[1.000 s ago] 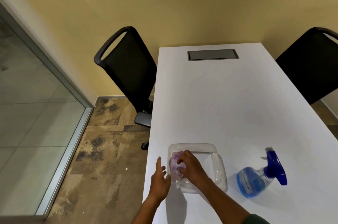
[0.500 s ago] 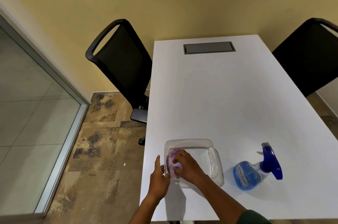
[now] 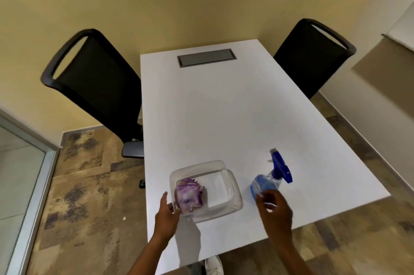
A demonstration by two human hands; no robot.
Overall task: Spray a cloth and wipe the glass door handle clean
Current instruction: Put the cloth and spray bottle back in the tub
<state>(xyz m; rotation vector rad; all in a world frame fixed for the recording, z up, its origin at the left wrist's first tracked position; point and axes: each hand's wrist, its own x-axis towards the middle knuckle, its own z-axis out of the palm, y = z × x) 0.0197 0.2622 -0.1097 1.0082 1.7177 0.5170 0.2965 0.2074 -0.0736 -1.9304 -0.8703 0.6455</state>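
Observation:
A crumpled purple and white cloth (image 3: pixel 189 195) lies in the left part of a clear plastic container (image 3: pixel 230 187) on the white table (image 3: pixel 224 117). A spray bottle (image 3: pixel 272 177) with blue liquid and a blue trigger head stands to the right of the container. My left hand (image 3: pixel 167 216) rests open against the container's near-left corner, beside the cloth. My right hand (image 3: pixel 274 209) hovers open just in front of the bottle, fingers spread, holding nothing. No door handle is in view.
Two black office chairs stand at the table, one on the left (image 3: pixel 96 86) and one at the far right (image 3: pixel 313 55). A grey cable hatch (image 3: pixel 206 57) sits in the far tabletop. A glass panel with metal frame (image 3: pixel 20 176) runs along the left floor.
My right hand has let go of the cloth in the container and moved right, to just in front of the spray bottle. The view has swung to the right.

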